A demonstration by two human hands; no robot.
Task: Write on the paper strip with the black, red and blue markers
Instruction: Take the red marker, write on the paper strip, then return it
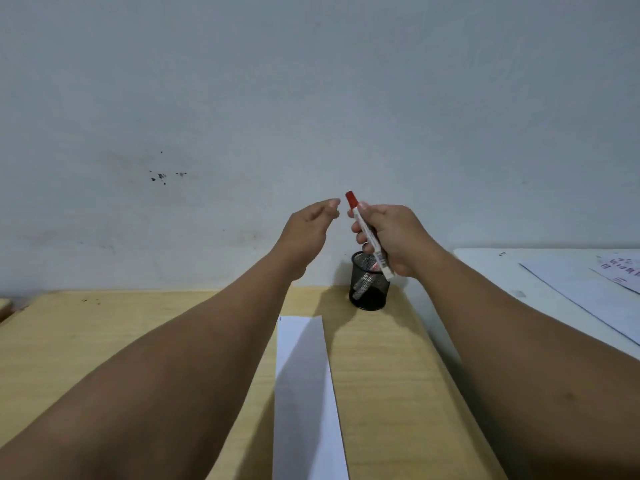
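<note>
My right hand (391,237) grips a red marker (370,237) with a white barrel, held up above the desk with its red cap pointing up and left. My left hand (311,223) hovers just left of the cap, fingers apart and slightly curled, holding nothing. Below them stands a black mesh pen cup (367,292) with other markers inside; their colours are hard to tell. A long white paper strip (304,393) lies on the wooden desk (138,327), running from near the cup toward me between my forearms, with a tiny dark mark at its far left corner.
A grey wall rises right behind the desk. To the right sits a white table (502,271) with printed paper sheets (595,289) on it. The pen cup stands close to the wall at the desk's far edge.
</note>
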